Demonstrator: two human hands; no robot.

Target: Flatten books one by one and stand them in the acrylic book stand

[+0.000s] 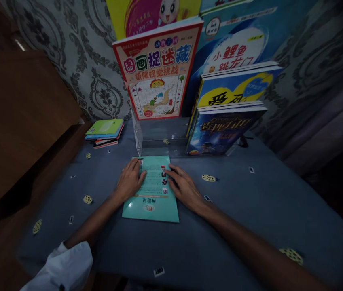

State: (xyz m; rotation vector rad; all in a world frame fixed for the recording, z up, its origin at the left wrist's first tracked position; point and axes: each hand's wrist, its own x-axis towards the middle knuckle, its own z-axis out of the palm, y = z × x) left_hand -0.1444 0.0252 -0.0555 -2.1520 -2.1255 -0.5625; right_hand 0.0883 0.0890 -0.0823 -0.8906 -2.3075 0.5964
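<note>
Squarely before the person, a green book (153,189) lies flat on the cloth-covered worktop (229,230), its printing upside down from this side and what looks like a barcode at the far left corner, so the back cover probably faces up. The left hand (130,180) rests palm down over the left edge, fingers and thumb apart, seemingly pressing lightly rather than gripping. The right hand (185,188) sits at the opposite edge, its fingers loosely bent and parted, the tips over the border; whether any tuck underneath cannot be told. One hand per side likely keeps the cover square and stops it sliding on the fabric. Just beyond, a clear stand (162,139) bears a red-bordered book (157,74), leaning back so its front shows, with a dark blue book (223,129) and a yellow-and-blue book (235,91) to the right, stepped one behind another, presumably so that each title clears the one ahead. Farther left, a small stack of books (104,129) lies flat, which needs no support, near the patterned wall (104,93).
</note>
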